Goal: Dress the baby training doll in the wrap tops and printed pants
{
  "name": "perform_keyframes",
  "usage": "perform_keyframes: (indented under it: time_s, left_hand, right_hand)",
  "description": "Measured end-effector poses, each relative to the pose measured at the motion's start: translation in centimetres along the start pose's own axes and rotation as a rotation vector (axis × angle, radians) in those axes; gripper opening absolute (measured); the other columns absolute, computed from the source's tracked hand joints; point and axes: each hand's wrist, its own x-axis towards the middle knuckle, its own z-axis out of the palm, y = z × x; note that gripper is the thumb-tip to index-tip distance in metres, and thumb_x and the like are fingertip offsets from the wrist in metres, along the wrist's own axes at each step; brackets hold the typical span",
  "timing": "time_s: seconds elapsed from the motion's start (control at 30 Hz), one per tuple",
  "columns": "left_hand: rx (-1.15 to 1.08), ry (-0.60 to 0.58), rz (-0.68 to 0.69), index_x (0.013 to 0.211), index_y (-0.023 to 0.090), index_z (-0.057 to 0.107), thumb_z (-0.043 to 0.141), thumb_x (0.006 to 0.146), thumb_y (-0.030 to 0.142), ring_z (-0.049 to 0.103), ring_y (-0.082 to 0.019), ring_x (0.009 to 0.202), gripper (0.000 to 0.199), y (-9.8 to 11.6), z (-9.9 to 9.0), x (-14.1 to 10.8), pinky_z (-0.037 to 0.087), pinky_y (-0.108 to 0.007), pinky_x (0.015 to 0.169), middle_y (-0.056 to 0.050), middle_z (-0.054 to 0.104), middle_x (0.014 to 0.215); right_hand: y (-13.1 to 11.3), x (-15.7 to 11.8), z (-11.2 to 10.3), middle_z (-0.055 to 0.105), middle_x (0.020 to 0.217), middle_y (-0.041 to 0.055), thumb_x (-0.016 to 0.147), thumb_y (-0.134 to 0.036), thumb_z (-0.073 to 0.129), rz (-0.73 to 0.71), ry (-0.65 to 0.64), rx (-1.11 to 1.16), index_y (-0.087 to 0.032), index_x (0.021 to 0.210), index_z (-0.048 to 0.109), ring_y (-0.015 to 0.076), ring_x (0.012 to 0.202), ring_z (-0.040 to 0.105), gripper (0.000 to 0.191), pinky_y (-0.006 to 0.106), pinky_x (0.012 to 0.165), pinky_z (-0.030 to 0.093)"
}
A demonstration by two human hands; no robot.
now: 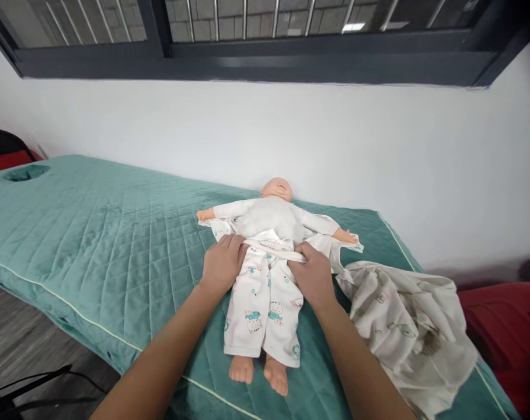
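A baby doll (277,188) lies face up on a green quilted bed cover (116,233), its arms spread in white sleeves. White printed trousers (260,309) cover its legs, and both bare feet stick out below the cuffs. At the left side of the waistband, my left hand (223,262) has its fingers closed on the trousers. My right hand (312,271) pinches the waistband on the right side. A white printed top (330,248) is spread out beneath the doll's arms and body.
A crumpled off-white cloth (414,332) lies right of the doll, near a red object (505,326). Behind the bed stands a white wall (247,128) under a dark window frame (291,61). Black cables (50,373) show at lower left.
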Motion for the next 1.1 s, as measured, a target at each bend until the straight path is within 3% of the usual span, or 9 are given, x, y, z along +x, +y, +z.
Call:
perform_keyframes:
  time_s: [0.13,0.3,0.47,0.57,0.83,1.1]
  left_hand:
    - [0.022,-0.010,0.025,0.100,0.022,0.057,0.036,0.101,0.036,0.060,-0.022,0.096,0.025,0.0,0.3,1.2,0.046,-0.031,0.072,-0.006,0.066,0.098]
    - [-0.003,0.030,0.029,0.101,0.021,0.057,0.036,0.100,0.034,0.060,-0.023,0.099,0.024,-0.3,1.5,4.2,0.047,-0.033,0.075,-0.008,0.065,0.100]
    - [-0.049,-0.005,-0.026,0.106,0.021,0.056,0.036,0.101,0.033,0.060,-0.025,0.103,0.025,-0.5,2.6,6.5,0.046,-0.033,0.075,-0.009,0.064,0.104]
    - [-0.059,-0.016,-0.034,0.107,0.020,0.056,0.036,0.100,0.033,0.060,-0.025,0.104,0.024,-0.6,2.9,6.7,0.046,-0.034,0.075,-0.009,0.064,0.106]
    - [0.050,0.002,0.019,0.098,0.019,0.058,0.040,0.099,0.031,0.064,-0.024,0.092,0.022,-0.9,1.9,4.1,0.044,-0.034,0.075,-0.008,0.067,0.093]
    - [0.017,0.139,0.224,0.089,0.020,0.058,0.043,0.098,0.028,0.061,-0.020,0.073,0.019,-0.1,-0.7,-3.3,0.043,-0.031,0.067,-0.003,0.064,0.076]
  right_hand:
    - [0.8,0.6,0.1,0.055,0.077,-0.0026,0.072,-0.028,0.063,0.114,0.052,0.164,-0.023,0.079,0.050,0.0179,0.072,0.051,0.015,0.031,0.069,0.039]
    - [1.6,0.9,0.4,0.056,0.093,0.0005,0.079,-0.046,0.066,0.129,0.018,0.324,-0.023,0.092,0.053,0.0191,0.087,0.053,0.029,0.034,0.081,0.043]
    - [2.1,1.1,0.6,0.053,0.114,0.0034,0.076,-0.046,0.071,0.134,-0.019,0.405,-0.026,0.112,0.051,0.0202,0.103,0.052,0.046,0.036,0.094,0.044]
    - [2.1,1.4,0.7,0.050,0.113,0.0040,0.073,-0.045,0.074,0.113,-0.012,0.349,-0.025,0.109,0.050,0.0207,0.102,0.051,0.047,0.038,0.094,0.044]
    - [1.9,1.6,0.8,0.045,0.103,0.0049,0.073,-0.033,0.074,-0.094,0.050,0.071,-0.023,0.085,0.051,0.0242,0.101,0.046,0.029,0.041,0.094,0.039]
    - [1.0,1.0,0.8,0.052,0.088,0.0046,0.078,-0.016,0.061,-0.217,0.123,-0.103,-0.022,0.064,0.043,0.0217,0.086,0.046,0.023,0.035,0.078,0.039]
